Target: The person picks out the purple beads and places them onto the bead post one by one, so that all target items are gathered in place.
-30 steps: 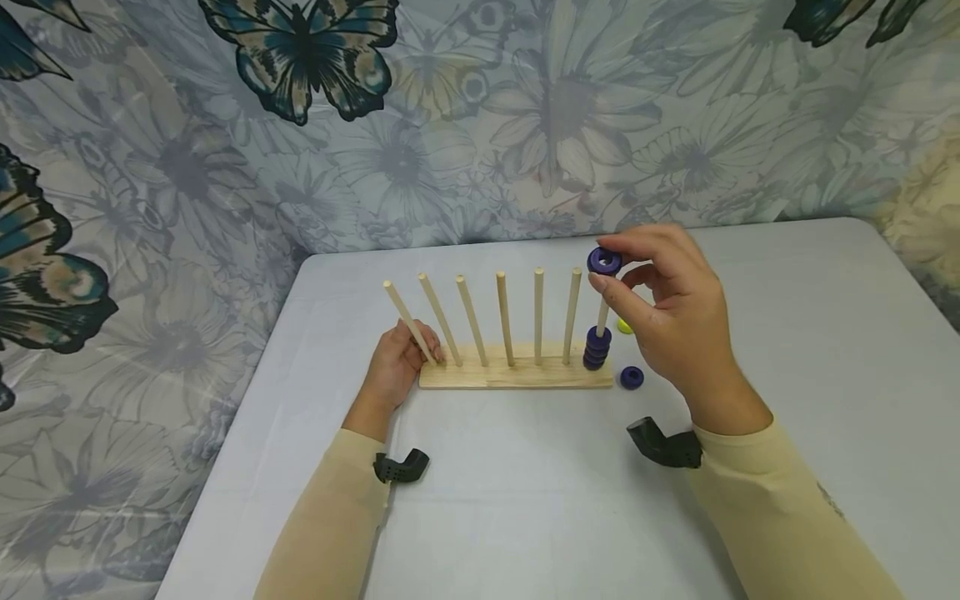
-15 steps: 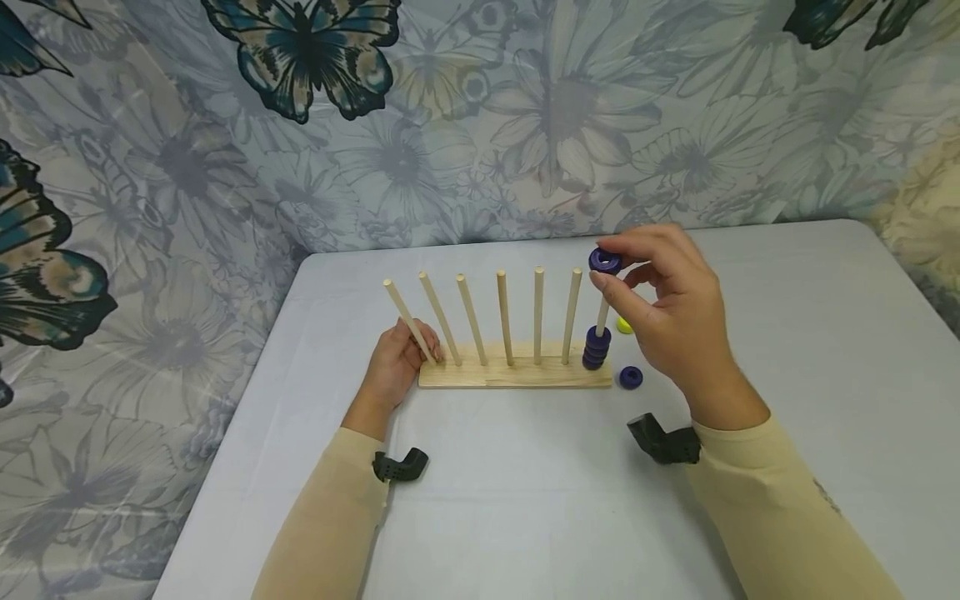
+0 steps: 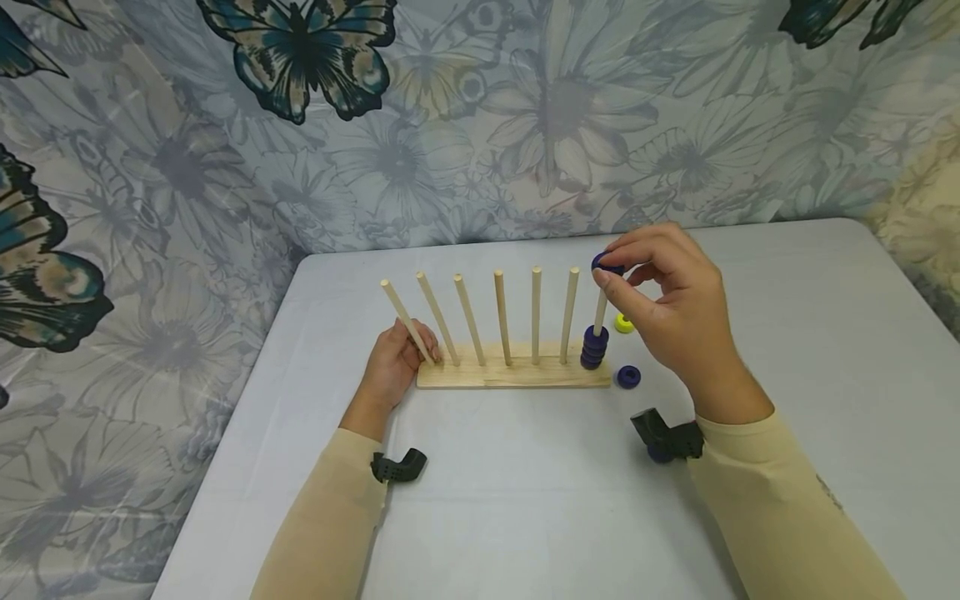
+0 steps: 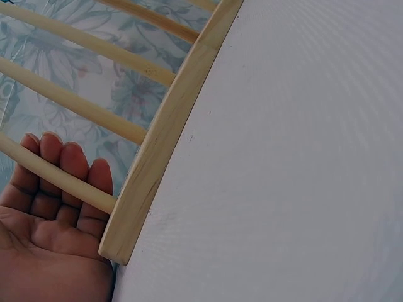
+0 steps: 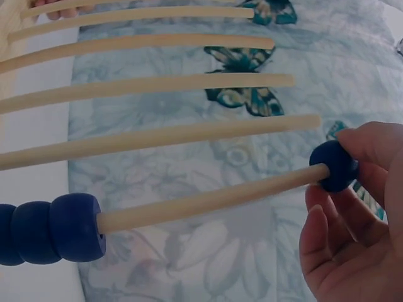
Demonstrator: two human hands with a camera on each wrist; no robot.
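Note:
A wooden rack (image 3: pixel 517 377) stands on the table with a row of upright pegs. My right hand (image 3: pixel 671 312) pinches a dark blue bead (image 5: pixel 335 166) between thumb and fingers, right at the tip of the rightmost peg (image 5: pixel 214 196). Lower on that peg sits a stack of blue beads (image 3: pixel 594 347). At the rack's left end, my left hand (image 4: pixel 56 220) cups around the outermost peg (image 4: pixel 69 182), its loosely bent fingers behind it and the little finger against the base.
Beside the rack's right end lies a loose blue bead (image 3: pixel 628 377). A yellow bead (image 3: pixel 624 323) rests farther back. Something dark blue (image 3: pixel 660 454) peeks out under the right wrist camera (image 3: pixel 671 435). Patterned cloth (image 3: pixel 562 125) hangs behind the table (image 3: pixel 510 500).
The pinched blue bead has turned from facing the head camera to lying flatter at the peg's tip. The dark blue thing under the right wrist camera has come into sight. My left hand stays put.

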